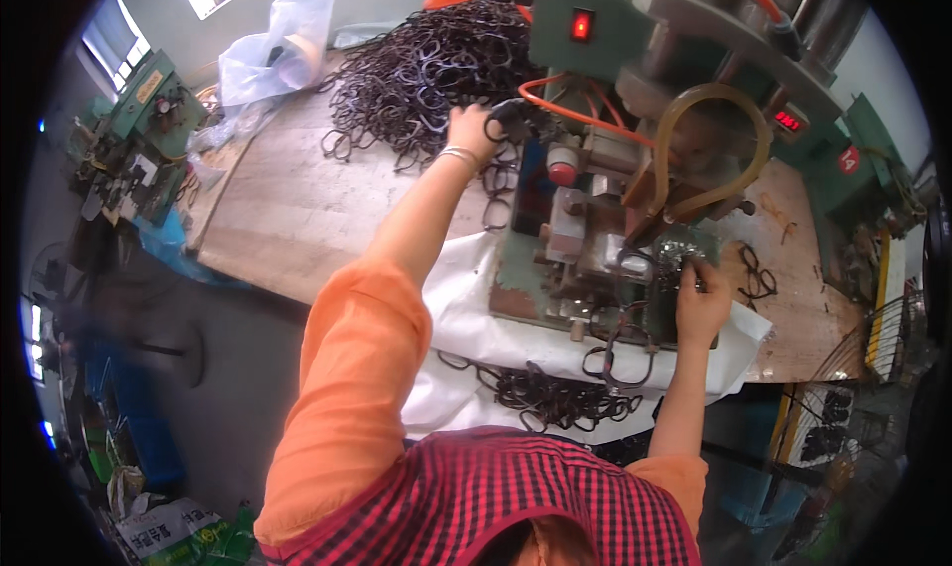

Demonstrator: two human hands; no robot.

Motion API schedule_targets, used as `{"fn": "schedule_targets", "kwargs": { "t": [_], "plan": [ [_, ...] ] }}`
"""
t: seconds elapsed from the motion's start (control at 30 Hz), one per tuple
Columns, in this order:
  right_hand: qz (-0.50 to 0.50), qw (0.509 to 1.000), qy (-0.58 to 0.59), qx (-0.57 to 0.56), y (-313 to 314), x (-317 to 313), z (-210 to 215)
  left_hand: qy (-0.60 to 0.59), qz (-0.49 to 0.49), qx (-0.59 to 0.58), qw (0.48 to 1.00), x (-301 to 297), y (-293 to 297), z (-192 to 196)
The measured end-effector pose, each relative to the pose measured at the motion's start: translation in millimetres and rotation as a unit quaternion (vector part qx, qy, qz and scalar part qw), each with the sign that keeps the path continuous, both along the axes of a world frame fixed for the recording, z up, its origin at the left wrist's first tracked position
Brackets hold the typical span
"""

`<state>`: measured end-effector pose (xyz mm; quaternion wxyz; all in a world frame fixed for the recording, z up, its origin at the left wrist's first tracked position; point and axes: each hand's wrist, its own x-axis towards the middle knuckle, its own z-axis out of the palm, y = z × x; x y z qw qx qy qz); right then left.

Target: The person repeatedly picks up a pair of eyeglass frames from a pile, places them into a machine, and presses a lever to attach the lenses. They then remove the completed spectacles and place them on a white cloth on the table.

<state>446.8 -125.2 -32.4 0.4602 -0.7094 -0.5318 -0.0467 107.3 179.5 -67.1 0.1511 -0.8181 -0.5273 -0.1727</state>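
Observation:
My left hand (474, 127) reaches far across the wooden bench (288, 209) into a big heap of dark metal wire rings (426, 65) and grips one ring (506, 120) at the heap's near edge. A thin bangle sits on that wrist. My right hand (699, 303) rests at the front of the green bench machine (595, 219), fingers pinched on a dark ring (684, 268) at the machine's working point. More dark rings (555, 397) lie on a white sheet (466, 318) below the machine.
Orange and yellow hoses (694, 139) loop over the machine, which shows a red lit switch (581, 24). A clear plastic bag (273, 45) lies at the bench's far left. Another green machine (139, 129) stands at left. A wire fan guard (873, 368) is at right.

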Motion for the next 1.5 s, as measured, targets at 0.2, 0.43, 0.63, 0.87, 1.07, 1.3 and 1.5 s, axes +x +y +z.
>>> {"fn": "schedule_targets", "kwargs": {
  "t": [0.2, 0.43, 0.63, 0.87, 1.07, 1.3, 1.5],
  "plan": [
    [0.017, 0.979, 0.184, -0.091, -75.4, 9.6, 16.2, -0.066, -0.067, -0.016, 0.995, -51.9, -70.8, -33.4],
    [0.031, 0.921, 0.383, -0.059, -100.6, 14.5, 30.6, -0.241, -0.097, -0.04, 0.965, -80.4, -134.4, 18.9],
    [0.219, 0.946, 0.237, -0.014, -8.1, -58.2, 96.6, -0.151, -0.015, -0.109, 0.982, -75.3, -160.2, 50.0],
    [0.229, 0.878, 0.42, 0.025, -2.7, -88.2, 84.6, -0.699, -0.203, -0.112, 0.677, -12.6, -247.6, 89.9],
    [0.3, 0.755, 0.582, 0.036, 1.2, -102.0, 81.0, -0.648, -0.355, -0.05, 0.672, 47.7, -248.6, 180.3],
    [0.272, 0.842, 0.462, 0.055, -21.8, -111.1, 93.7, -0.631, -0.374, -0.019, 0.679, 54.8, -259.8, 174.0],
    [0.031, 0.997, 0.076, 0.002, -11.5, -35.3, 43.4, -0.229, -0.497, 0.126, 0.828, 57.3, -280.5, 142.4]
  ]
}}
